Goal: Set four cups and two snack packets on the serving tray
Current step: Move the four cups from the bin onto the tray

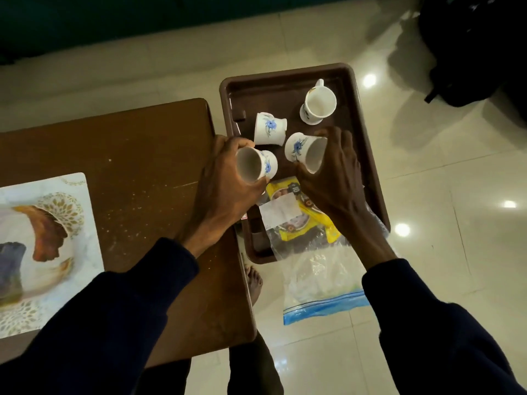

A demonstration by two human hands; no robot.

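Above a glossy tiled floor (427, 155), two tilted floral cups, mouths toward the camera, hang over the brown serving tray (368, 132), one clasped in each hand, left hand (225, 183) nearest the near-left corner, right hand (333, 178) mid-tray.

1. A brown wooden table with rounded corners (137, 155) fills the left side, its top scuffed and speckled.
2. A white rectangular placemat with a gold leaf pattern and an orange and blue motif (42, 246) lies flat on the table's left part.
3. A glossy cream tiled floor (442, 172) reflects round ceiling lights.
4. A black bag (473, 47) sits on the floor at upper right.
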